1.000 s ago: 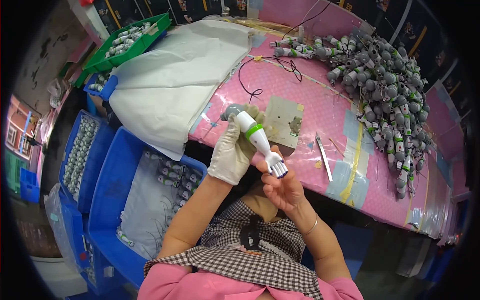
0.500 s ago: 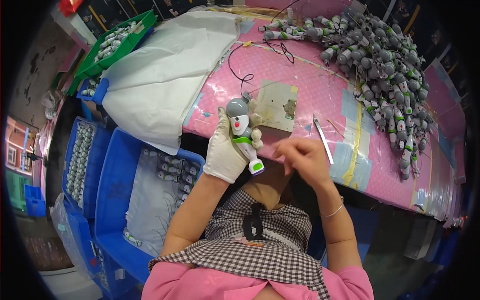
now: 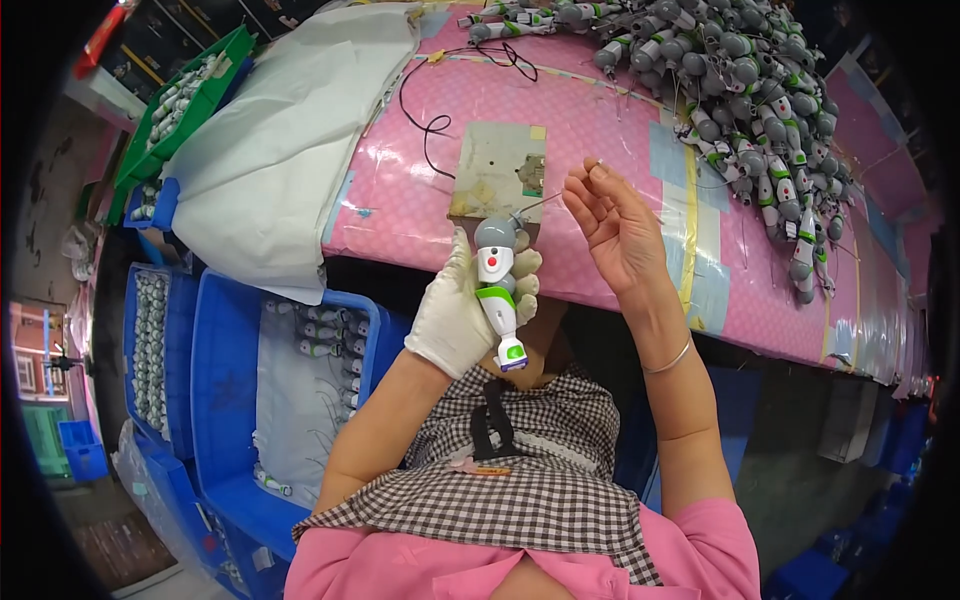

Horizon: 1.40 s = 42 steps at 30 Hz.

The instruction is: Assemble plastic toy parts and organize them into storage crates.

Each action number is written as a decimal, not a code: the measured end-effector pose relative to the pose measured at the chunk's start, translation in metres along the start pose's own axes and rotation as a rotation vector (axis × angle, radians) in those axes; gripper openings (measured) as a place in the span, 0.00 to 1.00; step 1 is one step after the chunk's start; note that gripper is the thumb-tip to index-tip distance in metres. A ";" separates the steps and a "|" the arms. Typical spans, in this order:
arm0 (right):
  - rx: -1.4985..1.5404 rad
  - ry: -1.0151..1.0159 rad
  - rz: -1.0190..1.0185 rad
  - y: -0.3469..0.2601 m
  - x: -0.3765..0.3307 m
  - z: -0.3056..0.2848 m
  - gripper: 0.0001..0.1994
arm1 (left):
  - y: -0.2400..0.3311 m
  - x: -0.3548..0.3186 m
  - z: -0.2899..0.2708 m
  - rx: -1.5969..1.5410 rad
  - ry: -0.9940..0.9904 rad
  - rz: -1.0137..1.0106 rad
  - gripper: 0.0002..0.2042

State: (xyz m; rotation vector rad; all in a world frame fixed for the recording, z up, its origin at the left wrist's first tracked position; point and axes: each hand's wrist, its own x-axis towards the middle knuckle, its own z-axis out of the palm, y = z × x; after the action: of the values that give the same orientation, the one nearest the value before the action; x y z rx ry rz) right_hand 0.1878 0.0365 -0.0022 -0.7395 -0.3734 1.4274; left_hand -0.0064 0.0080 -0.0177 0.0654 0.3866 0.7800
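Note:
My left hand (image 3: 452, 318), in a white glove, is closed round a white, grey and green plastic toy (image 3: 494, 264). The toy has a grey ball at its far end, a red button on its white body and a green band lower down. A thin wire (image 3: 541, 203) runs from the ball end toward my bare right hand (image 3: 618, 225). The fingertips of that hand are pinched together at the wire's far end, raised above the table. Just beyond the toy, a flat metal block (image 3: 485, 155) sits at the table's edge.
A large pile of similar toys (image 3: 740, 90) covers the table's far right. White sheeting (image 3: 290, 130) drapes over the left part of the pink-covered table (image 3: 400, 215). Blue bins (image 3: 225, 400) with rows of toys stand at my left, and a green tray (image 3: 185, 105) lies beyond.
My right hand has risen away from my lap to the wire by the toy's ball end. The toy in my left hand has turned more upright. The view has shifted a little.

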 end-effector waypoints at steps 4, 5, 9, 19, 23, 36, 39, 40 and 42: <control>-0.142 -0.016 0.010 -0.007 0.001 -0.009 0.12 | -0.007 0.002 0.007 -0.008 0.044 -0.029 0.30; -0.144 -0.020 0.002 -0.006 0.004 -0.011 0.12 | -0.008 0.001 0.006 0.031 0.030 -0.023 0.29; -0.575 -0.080 0.000 -0.002 0.011 -0.013 0.09 | -0.015 -0.003 0.008 0.269 0.055 0.031 0.25; -1.077 -0.187 -0.061 0.002 0.040 -0.008 0.07 | 0.008 0.016 0.023 0.852 0.184 0.314 0.13; -1.014 -0.179 0.080 -0.003 0.044 -0.005 0.08 | 0.014 0.020 0.024 0.715 0.174 0.307 0.12; -0.993 -0.144 -0.217 0.000 0.038 -0.015 0.06 | 0.007 0.013 0.023 0.806 0.129 0.286 0.11; -1.349 -0.218 -0.494 0.000 0.039 -0.011 0.07 | 0.010 0.014 0.021 0.936 0.190 0.339 0.11; -1.429 -0.248 -0.516 -0.004 0.039 -0.007 0.07 | 0.009 0.016 0.021 0.935 0.190 0.338 0.11; -1.461 -0.284 -0.477 -0.010 0.038 -0.003 0.08 | 0.008 0.019 0.021 0.783 0.193 0.313 0.12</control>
State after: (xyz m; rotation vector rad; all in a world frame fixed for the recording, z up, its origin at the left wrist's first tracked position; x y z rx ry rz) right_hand 0.2026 0.0730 -0.0056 -1.4380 -1.7714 0.6072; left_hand 0.0083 0.0291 -0.0026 0.8032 0.8640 0.9061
